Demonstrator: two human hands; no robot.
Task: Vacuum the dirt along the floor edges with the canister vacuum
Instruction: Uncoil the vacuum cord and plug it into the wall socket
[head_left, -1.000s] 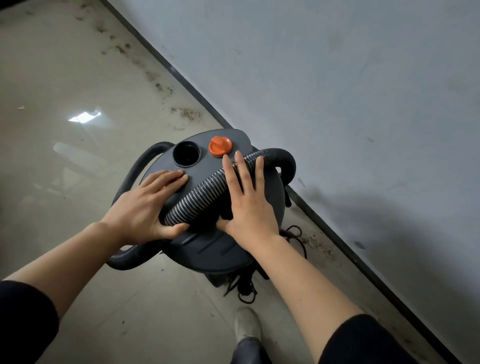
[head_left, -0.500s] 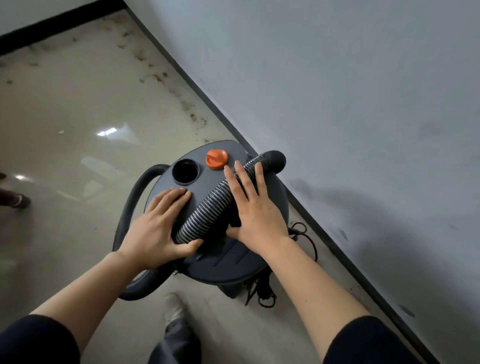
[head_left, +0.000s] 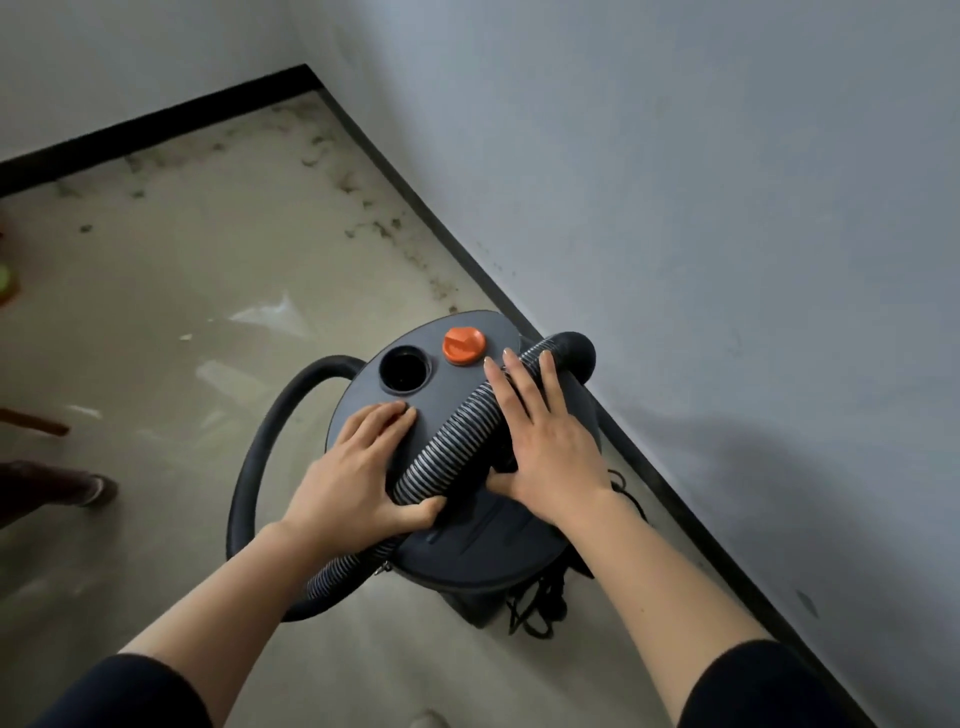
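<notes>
Ribbed hose (head_left: 448, 446) across round vacuum lid (head_left: 470, 543), left hand (head_left: 358, 480), right hand (head_left: 551, 449) flat

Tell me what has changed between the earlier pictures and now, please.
The canister vacuum has been pushed forward along the wall, toward the room corner, which has come into view. Nothing was taken hold of or let go. The left hand and the right hand stay flat on its top, the left beside the ribbed hose, the right partly over it.
</notes>
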